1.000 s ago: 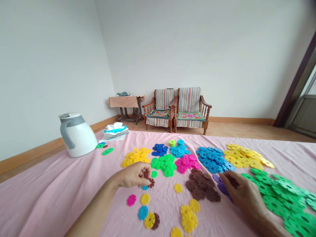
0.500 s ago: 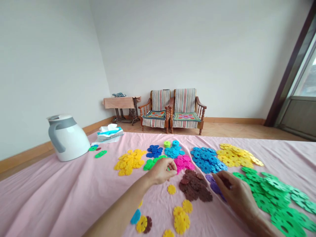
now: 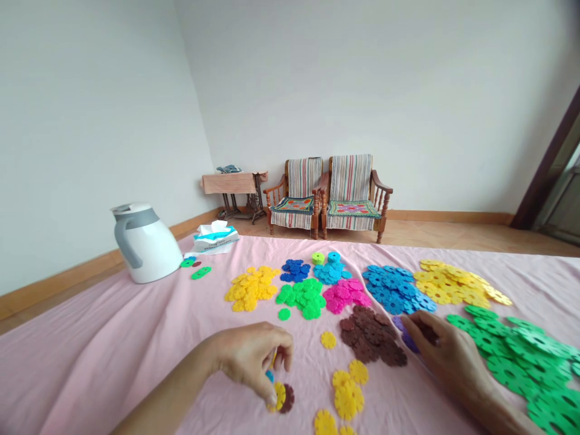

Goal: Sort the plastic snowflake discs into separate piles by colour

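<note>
My left hand [image 3: 254,356] hovers low over the cloth with thumb and fingers apart. Its thumb is at a yellow flower-shaped disc [image 3: 280,396], which overlaps a brown disc [image 3: 287,399]. A bit of a blue disc [image 3: 270,376] shows behind the fingers. My right hand [image 3: 437,347] rests by the purple discs [image 3: 405,333], its fingers bent and close together; whatever they hold is hidden. Left of it lies a heap of brown discs [image 3: 371,338]. Several yellow discs [image 3: 348,399] lie between the hands, and a single green disc [image 3: 284,314] sits beyond my left hand.
Heaps of green [image 3: 302,297], pink [image 3: 347,295], blue [image 3: 396,290] and yellow [image 3: 251,287] discs spread across the pink cloth [image 3: 113,350]. A large green heap [image 3: 521,350] is at right. A white jug [image 3: 154,248] and a tissue box [image 3: 216,237] stand at left.
My left hand has moved down and left, from beside the pink heap to the yellow and brown discs, uncovering the green heap. My right hand stays by the purple discs. The view has shifted slightly.
</note>
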A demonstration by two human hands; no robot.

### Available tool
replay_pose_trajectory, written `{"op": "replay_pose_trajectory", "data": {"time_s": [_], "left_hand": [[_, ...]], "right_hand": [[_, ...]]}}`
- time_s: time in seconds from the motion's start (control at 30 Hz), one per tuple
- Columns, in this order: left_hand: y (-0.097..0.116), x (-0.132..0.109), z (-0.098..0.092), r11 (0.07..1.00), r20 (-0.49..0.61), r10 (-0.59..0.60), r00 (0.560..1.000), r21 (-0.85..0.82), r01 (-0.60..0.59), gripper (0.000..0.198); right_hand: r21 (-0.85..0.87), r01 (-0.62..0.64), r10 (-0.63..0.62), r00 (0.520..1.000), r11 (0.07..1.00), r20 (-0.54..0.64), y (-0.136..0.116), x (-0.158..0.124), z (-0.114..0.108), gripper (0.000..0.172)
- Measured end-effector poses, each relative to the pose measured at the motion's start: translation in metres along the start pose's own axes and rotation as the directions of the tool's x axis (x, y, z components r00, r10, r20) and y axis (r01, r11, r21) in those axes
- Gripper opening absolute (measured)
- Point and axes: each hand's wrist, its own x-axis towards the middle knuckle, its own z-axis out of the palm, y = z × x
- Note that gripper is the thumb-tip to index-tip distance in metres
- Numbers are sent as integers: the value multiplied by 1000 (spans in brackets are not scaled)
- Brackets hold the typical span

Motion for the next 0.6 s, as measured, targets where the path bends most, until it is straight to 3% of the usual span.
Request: {"op": "replay_pose_trajectory", "data": {"time_s": [0.17,0.37,0.6], "left_hand": [[10,1,23,991,-102,6,995,133,8,35],[10,8,23,992,-108,37,994,127,-23,33],[3,28,11,989,36,24,999,-150,-18,23]], "right_hand": [[-23,-13,14,1000,1000,15,6,0,2,39],[-16,7,-7,1000,1000,11,7,0,3,39],[2,15,-15,1000,1000,18,-4,1,-3,37]]}}
